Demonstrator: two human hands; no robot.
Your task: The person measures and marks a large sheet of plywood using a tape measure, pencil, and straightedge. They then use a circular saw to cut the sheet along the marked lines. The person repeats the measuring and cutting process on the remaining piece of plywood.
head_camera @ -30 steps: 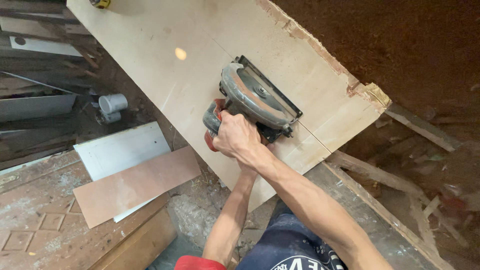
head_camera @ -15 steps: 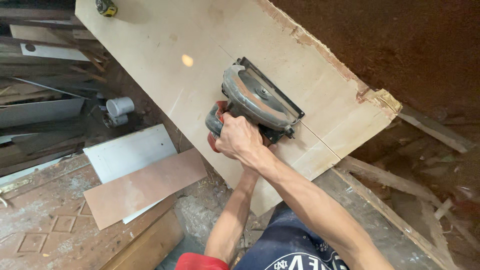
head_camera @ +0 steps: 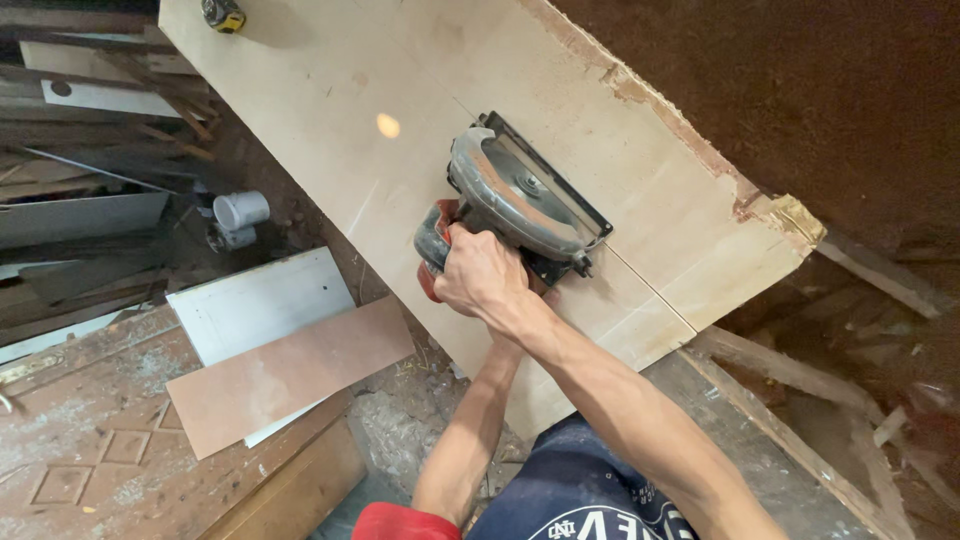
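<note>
Head view shows the big pale board [head_camera: 330,120] under the hand, a thin cut line [head_camera: 650,295] running out behind the saw toward the near edge. Since a second ago the circular saw [head_camera: 520,205] has crept slightly further along the board — the cut seems to be lengthening. Right hand [head_camera: 480,275] is clamped on the saw's handle; the left hand is hidden below — I cannot tell its grip. Beyond the hand, at the board's far end, lies a small yellow tape measure [head_camera: 222,14].
</note>
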